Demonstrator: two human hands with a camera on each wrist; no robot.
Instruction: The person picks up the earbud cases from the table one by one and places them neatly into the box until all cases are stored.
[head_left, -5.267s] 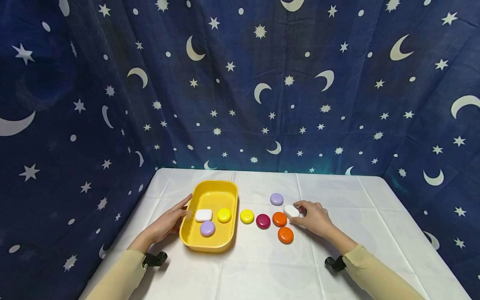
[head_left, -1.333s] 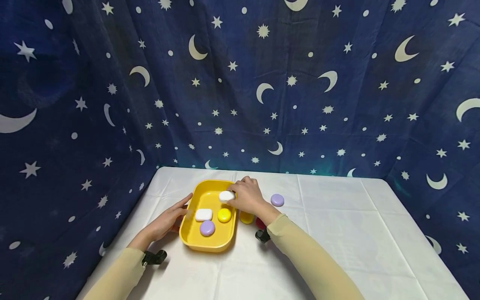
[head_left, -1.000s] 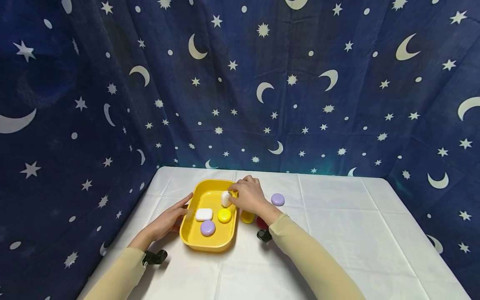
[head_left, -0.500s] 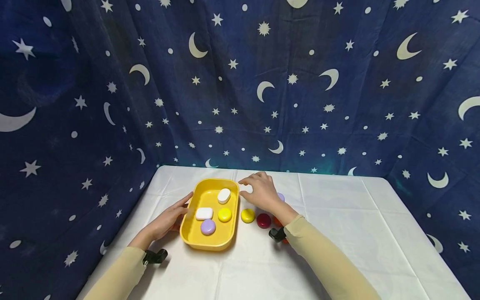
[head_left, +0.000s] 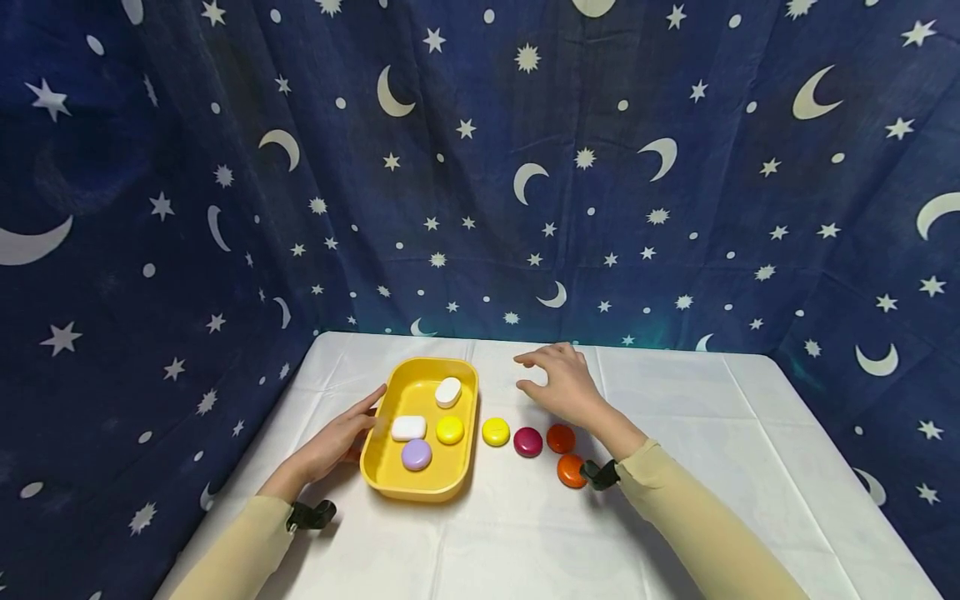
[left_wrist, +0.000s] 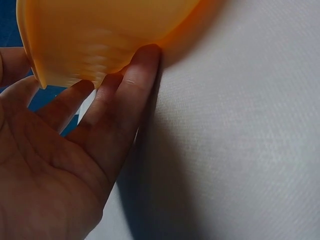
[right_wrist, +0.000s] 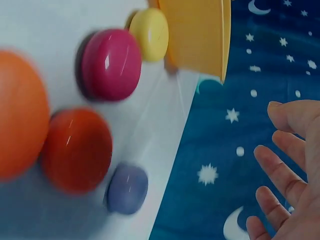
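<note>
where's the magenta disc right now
In the head view the magenta disc lies on the white tablecloth, right of the yellow tray, between the yellow disc and an orange disc.

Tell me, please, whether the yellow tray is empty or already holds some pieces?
It holds pieces: inside the yellow tray lie two white pieces, a yellow disc and a purple disc.

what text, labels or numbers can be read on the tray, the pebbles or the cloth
None: no words, numbers or brand marks show in any view.
The tray is plain yellow.
The pebbles, such as the white one and the magenta one, are plain and unmarked.
The backdrop bears only moons, stars and dots.
</note>
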